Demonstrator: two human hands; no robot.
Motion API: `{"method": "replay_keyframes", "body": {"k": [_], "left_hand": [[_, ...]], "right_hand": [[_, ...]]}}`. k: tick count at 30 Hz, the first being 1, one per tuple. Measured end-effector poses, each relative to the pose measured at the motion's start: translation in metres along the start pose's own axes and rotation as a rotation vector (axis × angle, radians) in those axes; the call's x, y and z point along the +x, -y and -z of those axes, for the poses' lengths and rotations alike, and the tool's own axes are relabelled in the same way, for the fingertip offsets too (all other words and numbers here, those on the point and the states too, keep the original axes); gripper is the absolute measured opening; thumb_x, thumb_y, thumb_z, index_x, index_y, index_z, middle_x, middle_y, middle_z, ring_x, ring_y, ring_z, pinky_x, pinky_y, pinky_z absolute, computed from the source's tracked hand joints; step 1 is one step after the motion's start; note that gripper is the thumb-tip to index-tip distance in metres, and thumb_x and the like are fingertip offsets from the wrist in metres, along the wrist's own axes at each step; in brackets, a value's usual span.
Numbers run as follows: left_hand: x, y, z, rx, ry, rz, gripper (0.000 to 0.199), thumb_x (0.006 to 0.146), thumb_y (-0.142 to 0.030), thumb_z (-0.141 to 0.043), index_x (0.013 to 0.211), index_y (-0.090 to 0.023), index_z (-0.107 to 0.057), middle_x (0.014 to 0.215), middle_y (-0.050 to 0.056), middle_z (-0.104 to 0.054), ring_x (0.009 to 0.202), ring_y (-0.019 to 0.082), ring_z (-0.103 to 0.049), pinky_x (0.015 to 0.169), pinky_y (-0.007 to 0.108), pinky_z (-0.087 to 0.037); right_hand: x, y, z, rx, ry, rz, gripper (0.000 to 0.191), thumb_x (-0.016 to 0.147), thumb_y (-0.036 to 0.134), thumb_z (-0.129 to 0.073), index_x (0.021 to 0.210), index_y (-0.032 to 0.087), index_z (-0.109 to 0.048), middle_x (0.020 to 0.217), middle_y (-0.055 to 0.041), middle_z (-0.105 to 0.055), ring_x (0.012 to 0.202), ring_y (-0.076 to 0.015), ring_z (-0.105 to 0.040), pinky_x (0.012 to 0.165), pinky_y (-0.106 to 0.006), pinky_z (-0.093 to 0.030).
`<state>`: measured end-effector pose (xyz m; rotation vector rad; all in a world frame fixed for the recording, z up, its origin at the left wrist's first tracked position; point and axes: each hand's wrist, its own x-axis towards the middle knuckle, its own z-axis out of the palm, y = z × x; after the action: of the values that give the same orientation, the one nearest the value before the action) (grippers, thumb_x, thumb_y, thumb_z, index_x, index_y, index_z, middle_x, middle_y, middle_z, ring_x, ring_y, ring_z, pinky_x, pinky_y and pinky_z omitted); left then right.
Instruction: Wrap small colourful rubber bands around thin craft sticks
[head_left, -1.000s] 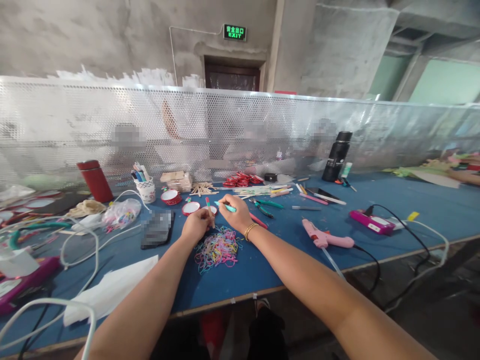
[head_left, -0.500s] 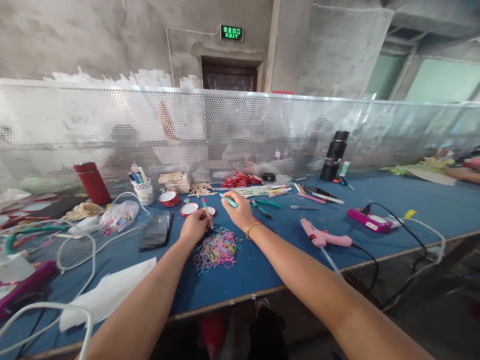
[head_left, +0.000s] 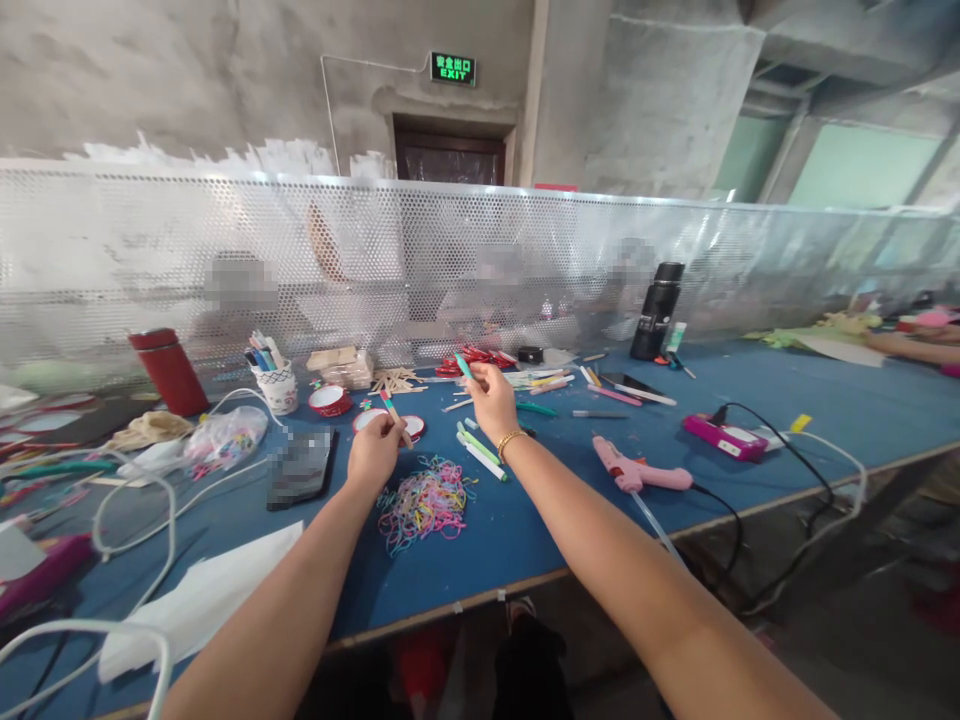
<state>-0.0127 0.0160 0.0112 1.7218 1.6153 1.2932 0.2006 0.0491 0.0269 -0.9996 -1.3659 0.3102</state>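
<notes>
My left hand (head_left: 375,452) pinches a craft stick (head_left: 395,415), held tilted, with red and teal colouring at its upper end. In my right hand (head_left: 493,402) is a teal marker (head_left: 464,367), gripped between thumb and fingers and pointing up and left. Below the right hand, green and white markers (head_left: 484,455) lie on the blue table (head_left: 450,590). A tangled pile of colourful elastic cords (head_left: 426,505) is just in front of my left hand. Round red-rimmed white pieces (head_left: 412,428) lie behind that hand, partly hidden by it.
A pink glue gun (head_left: 641,470) lies at right, near a purple box (head_left: 724,437) with cables. A black bottle (head_left: 658,312) stands behind. To the left are a phone (head_left: 301,468), a pen cup (head_left: 276,387), a red bottle (head_left: 169,372) and white paper (head_left: 206,600). Craft sticks (head_left: 396,381) lie at the back.
My right hand has moved slightly up and away from the stick, and the marker now points more upward. Green markers beside that hand have come into view. The view has shifted slightly.
</notes>
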Motion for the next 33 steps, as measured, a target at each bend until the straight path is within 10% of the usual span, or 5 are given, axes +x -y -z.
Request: {"method": "replay_keyframes", "body": {"k": [7,16,33], "left_hand": [[-0.006,-0.007,-0.001,0.050,0.049,-0.045,0.024,0.081,-0.043,-0.054,0.074,-0.021,-0.064,0.068,0.001,-0.067,0.060,0.015,-0.056,0.059,0.024,-0.039],[-0.010,-0.010,-0.002,0.100,0.093,-0.089,0.024,0.082,-0.042,-0.054,0.079,-0.022,-0.067,0.071,0.001,-0.068,0.062,0.015,-0.058,0.056,0.025,-0.036],[-0.016,-0.018,0.001,0.152,0.137,-0.114,0.021,0.084,-0.035,-0.052,0.074,-0.022,-0.065,0.072,0.002,-0.069,0.064,0.016,-0.059,0.059,0.025,-0.036]], "right_hand": [[0.014,0.007,0.026,-0.123,-0.012,-0.074,0.018,0.083,0.024,-0.054,0.099,0.018,-0.060,0.101,-0.0055,-0.069,0.084,-0.0153,-0.067,0.081,-0.029,-0.051],[-0.014,0.033,0.067,-0.835,0.328,-0.134,0.003,0.071,0.025,-0.072,0.068,0.024,-0.073,0.076,-0.0032,-0.073,0.072,-0.0180,-0.066,0.065,-0.026,-0.045],[-0.039,0.026,0.045,-1.030,0.387,-0.164,0.009,0.074,0.021,-0.066,0.078,0.023,-0.074,0.086,-0.0065,-0.074,0.082,-0.0192,-0.067,0.068,-0.025,-0.045]]}}
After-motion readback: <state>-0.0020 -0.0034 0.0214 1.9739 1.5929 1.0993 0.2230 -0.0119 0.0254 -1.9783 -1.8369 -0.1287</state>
